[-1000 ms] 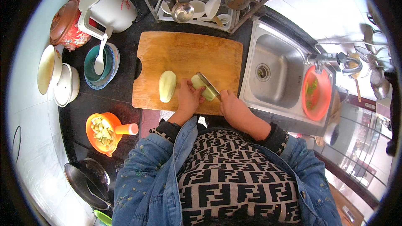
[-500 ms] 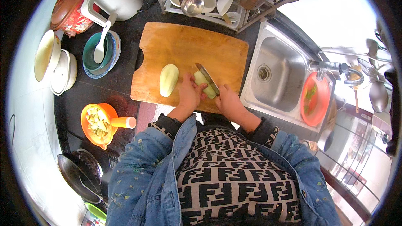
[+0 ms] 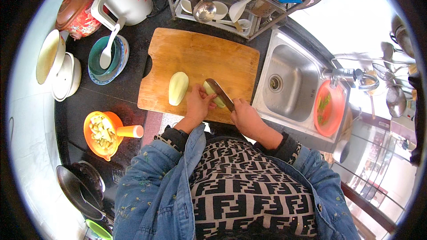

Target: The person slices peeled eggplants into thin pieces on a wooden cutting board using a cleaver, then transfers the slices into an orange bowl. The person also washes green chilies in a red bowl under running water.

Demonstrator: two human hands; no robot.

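On the wooden cutting board (image 3: 198, 51) lie two pale green, peeled vegetable pieces. The whole-looking oblong piece (image 3: 178, 89) rests to the left. My left hand (image 3: 197, 106) grips the right-hand piece (image 3: 215, 98) with curled fingers, near the board's front edge. My right hand (image 3: 246, 118) holds the handle of a knife (image 3: 221, 92), whose dark-looking blade lies over that piece, angled up to the left. Whether the blade has cut into it I cannot tell.
Left: an orange handled strainer (image 3: 116, 146) of cut pieces, a black pan (image 3: 73, 189), stacked bowls (image 3: 60, 60), a white jug (image 3: 126, 0). Behind: a utensil rack (image 3: 258, 26). Right: a steel sink (image 3: 291, 80), faucet (image 3: 344, 74) and red basin (image 3: 327, 122).
The knife blade has shifted slightly over the held piece, while both my hands stay at about the same spot on the board. The whole view has shifted a little.
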